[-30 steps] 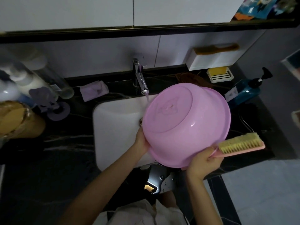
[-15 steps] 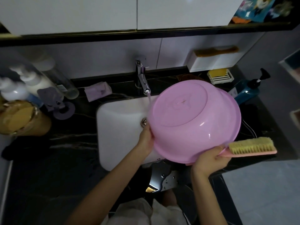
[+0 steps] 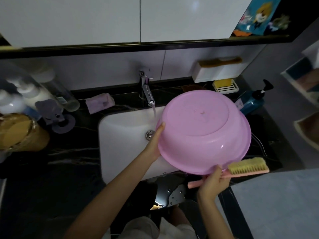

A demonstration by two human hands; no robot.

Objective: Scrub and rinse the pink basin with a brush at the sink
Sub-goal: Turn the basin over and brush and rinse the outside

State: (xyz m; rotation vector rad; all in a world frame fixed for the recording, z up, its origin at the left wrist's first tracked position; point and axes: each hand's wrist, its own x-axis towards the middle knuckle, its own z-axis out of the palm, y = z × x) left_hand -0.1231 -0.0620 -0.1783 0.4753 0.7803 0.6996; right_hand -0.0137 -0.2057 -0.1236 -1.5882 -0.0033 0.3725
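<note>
Sink (image 3: pixel 120 144) partly behind pink basin (image 3: pixel 203 135) (right hand (image 3: pixel 214 184) hides brush (image 3: pixel 248 167) handle).

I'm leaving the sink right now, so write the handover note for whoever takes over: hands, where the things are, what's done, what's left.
Left hand: grips the left rim of the basin.
Right hand: grips the handle of the brush, close to the basin's near rim.
The basin is held tilted over the right side of the sink, its bottom towards the camera.
The brush bristles point up beside the near rim, not on the bottom.
The tap is running; the water falls at the basin's left edge.
Done: cannot tell how much is scrubbed.
Left: probably scrub the outside, rinse, shut the tap.
</note>
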